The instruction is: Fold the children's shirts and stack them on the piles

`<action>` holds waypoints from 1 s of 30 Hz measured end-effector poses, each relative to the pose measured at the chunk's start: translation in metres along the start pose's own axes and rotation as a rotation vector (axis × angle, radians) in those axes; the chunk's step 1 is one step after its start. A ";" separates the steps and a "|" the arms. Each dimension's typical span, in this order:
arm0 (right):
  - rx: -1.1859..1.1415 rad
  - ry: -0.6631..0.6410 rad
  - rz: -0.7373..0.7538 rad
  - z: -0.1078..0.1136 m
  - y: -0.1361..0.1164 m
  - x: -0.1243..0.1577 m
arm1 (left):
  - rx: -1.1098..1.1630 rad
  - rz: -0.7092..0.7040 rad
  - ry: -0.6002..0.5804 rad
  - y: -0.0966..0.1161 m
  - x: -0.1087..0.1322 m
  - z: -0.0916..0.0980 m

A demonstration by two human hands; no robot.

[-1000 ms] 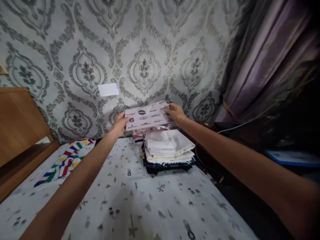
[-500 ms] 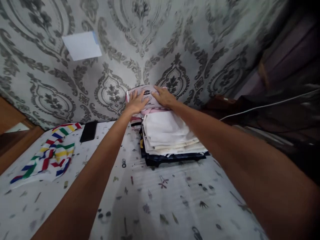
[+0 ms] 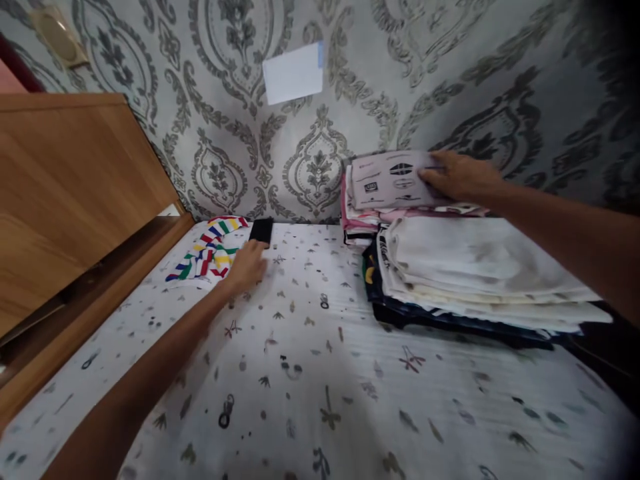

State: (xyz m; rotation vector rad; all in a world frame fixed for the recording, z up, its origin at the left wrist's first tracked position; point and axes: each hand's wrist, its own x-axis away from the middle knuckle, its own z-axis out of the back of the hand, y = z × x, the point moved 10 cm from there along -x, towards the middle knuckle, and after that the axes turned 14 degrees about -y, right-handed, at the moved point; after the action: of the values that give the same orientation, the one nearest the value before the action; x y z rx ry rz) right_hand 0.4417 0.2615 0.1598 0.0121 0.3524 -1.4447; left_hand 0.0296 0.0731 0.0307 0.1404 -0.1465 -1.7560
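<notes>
My right hand [image 3: 457, 177] rests on a folded pale pink garment [image 3: 387, 187] with dark printed marks, thumb and forefinger apart on its right side. That garment tops a stack of folded pink and white clothes against the wall. In front of it stands a second pile of folded clothes, with white garments [image 3: 450, 257] over dark navy ones [image 3: 450, 325]. My left hand [image 3: 249, 265] is stretched out at the left, blurred, beside a striped multicolour garment [image 3: 203, 257] that lies crumpled. Its fingers are near a black flat object [image 3: 261, 231], which looks like a phone.
A bed with a white printed sheet [image 3: 300, 400] lies under everything. At the left stands a wooden panel with a ledge [image 3: 85, 193]. Behind is a patterned grey wall [image 3: 320, 160] with a white paper [image 3: 294, 73] on it. The right edge is dark.
My left hand has left the pink garment and swung left toward the striped garment. My right hand stays on the folded garment. The view has turned to the left.
</notes>
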 end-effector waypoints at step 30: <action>-1.609 -1.023 -0.101 -0.105 -0.232 0.481 | 0.794 -0.084 -0.471 0.079 0.269 0.023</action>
State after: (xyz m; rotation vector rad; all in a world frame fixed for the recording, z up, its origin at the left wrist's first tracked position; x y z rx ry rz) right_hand 0.2327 -0.2117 -0.0102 -1.9535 0.5472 -0.7449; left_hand 0.0515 -0.2059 0.0637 0.3047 -1.1937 -1.6992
